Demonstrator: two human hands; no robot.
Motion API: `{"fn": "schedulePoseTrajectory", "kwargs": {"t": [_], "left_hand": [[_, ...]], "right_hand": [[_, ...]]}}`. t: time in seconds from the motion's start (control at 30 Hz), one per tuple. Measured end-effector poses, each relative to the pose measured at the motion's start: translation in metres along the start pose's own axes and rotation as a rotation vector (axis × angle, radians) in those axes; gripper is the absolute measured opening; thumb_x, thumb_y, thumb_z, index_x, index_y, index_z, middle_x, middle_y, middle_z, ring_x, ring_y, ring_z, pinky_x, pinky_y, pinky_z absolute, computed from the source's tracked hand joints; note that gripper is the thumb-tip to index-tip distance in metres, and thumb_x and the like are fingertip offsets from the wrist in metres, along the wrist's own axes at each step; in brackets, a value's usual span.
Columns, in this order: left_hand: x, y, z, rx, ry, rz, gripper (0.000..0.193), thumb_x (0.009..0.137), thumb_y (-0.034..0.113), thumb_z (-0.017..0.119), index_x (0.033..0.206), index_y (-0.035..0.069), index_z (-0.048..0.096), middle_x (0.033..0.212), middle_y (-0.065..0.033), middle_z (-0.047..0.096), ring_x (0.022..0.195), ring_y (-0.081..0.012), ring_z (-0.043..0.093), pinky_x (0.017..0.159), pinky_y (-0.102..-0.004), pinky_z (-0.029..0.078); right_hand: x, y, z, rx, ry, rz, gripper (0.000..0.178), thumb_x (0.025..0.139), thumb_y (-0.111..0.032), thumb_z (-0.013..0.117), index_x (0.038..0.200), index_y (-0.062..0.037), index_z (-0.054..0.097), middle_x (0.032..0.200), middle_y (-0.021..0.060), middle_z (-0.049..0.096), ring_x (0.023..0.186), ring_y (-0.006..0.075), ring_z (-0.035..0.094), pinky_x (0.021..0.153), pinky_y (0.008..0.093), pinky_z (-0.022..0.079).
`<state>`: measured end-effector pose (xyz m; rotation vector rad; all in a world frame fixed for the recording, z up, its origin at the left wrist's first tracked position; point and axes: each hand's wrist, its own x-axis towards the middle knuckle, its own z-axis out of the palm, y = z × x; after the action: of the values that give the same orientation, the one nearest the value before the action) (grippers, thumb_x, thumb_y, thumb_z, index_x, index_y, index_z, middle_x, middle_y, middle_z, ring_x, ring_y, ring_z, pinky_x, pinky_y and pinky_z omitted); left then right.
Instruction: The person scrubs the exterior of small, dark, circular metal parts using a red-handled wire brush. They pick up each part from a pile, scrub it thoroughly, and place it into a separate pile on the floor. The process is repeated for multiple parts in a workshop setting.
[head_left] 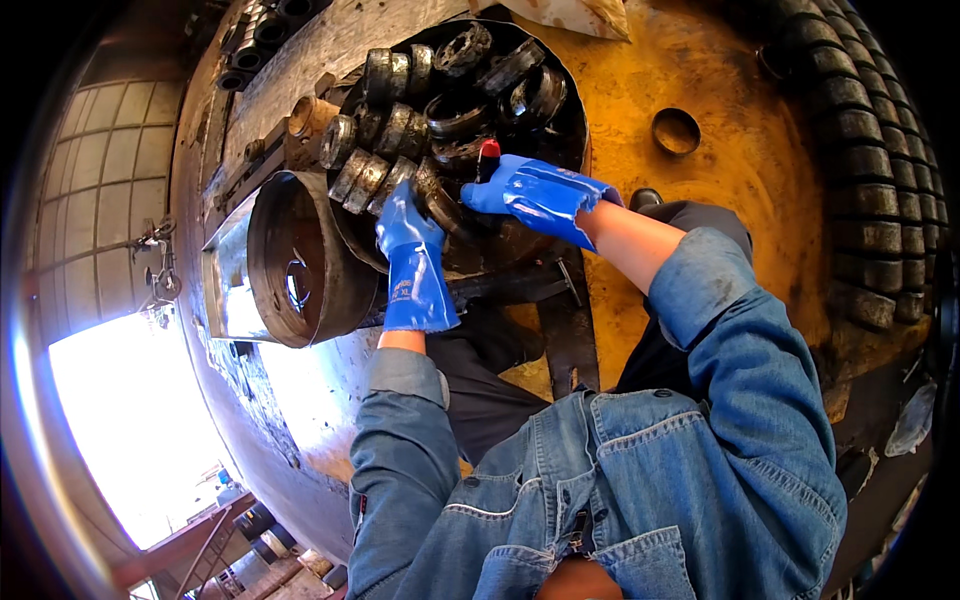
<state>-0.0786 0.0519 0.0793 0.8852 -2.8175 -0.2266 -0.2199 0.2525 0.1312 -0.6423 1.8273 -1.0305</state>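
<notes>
Both my hands wear shiny blue rubber gloves and work at a round bin [584, 110] heaped with greasy dark metal rings [458, 115]. My left hand [408, 230] is closed at the near edge of the heap, its fingers on a ring [398, 178]. To its right, my right hand [520, 190] is closed around a tool with a red end [490, 149]; the rest of the tool is mostly hidden by the glove. A tilted dark ring [442, 205] lies between the two hands.
A metal drum [290, 260] lies open-ended at left, beside the bin. One loose ring [676, 132] lies on the stained yellow-brown floor [740, 220]. Rows of stacked dark rings [860, 170] line the right side. More cylindrical parts [255, 45] stand at the far left.
</notes>
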Motion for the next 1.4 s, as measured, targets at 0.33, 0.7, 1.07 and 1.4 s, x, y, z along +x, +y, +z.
{"fn": "schedulePoseTrajectory", "kwargs": {"t": [0.33, 0.7, 1.07, 1.4], "left_hand": [[-0.04, 0.025, 0.003, -0.597, -0.072, -0.4, 0.055, 0.094, 0.046, 0.07, 0.125, 0.0, 0.065, 0.11, -0.0175, 0.072, 0.101, -0.0296, 0.069, 0.093, -0.0411, 0.053], [-0.022, 0.011, -0.001, -0.565, -0.182, -0.354, 0.063, 0.093, 0.05, 0.072, 0.129, -0.001, 0.064, 0.116, -0.022, 0.072, 0.108, -0.0312, 0.07, 0.095, -0.0388, 0.053], [-0.022, -0.011, 0.029, -0.724, 0.022, -0.309, 0.05, 0.091, 0.038, 0.079, 0.122, 0.0, 0.068, 0.109, -0.0151, 0.073, 0.099, -0.0204, 0.069, 0.091, -0.0323, 0.054], [-0.02, -0.01, 0.026, -0.821, -0.026, -0.382, 0.049, 0.094, 0.04, 0.076, 0.123, 0.002, 0.067, 0.104, -0.008, 0.071, 0.09, -0.0146, 0.066, 0.082, -0.0287, 0.054]], "right_hand": [[0.004, 0.014, 0.015, -0.006, -0.019, -0.071, 0.06, 0.087, -0.055, 0.063, 0.12, -0.0056, 0.072, 0.118, 0.0218, 0.071, 0.114, 0.0315, 0.067, 0.099, 0.04, 0.048], [0.051, 0.049, 0.032, -0.484, 0.106, 0.199, 0.044, 0.088, -0.045, 0.067, 0.113, -0.0094, 0.075, 0.108, 0.0172, 0.075, 0.106, 0.0362, 0.071, 0.087, 0.0408, 0.057], [0.031, 0.001, 0.055, -0.274, -0.081, -0.017, 0.039, 0.091, -0.045, 0.064, 0.11, -0.012, 0.075, 0.098, 0.0163, 0.074, 0.092, 0.0302, 0.071, 0.08, 0.0401, 0.054], [0.031, 0.027, 0.044, -0.721, 0.15, 0.101, 0.032, 0.093, -0.044, 0.061, 0.097, -0.014, 0.074, 0.101, 0.0142, 0.074, 0.098, 0.0359, 0.07, 0.082, 0.0451, 0.057]]}}
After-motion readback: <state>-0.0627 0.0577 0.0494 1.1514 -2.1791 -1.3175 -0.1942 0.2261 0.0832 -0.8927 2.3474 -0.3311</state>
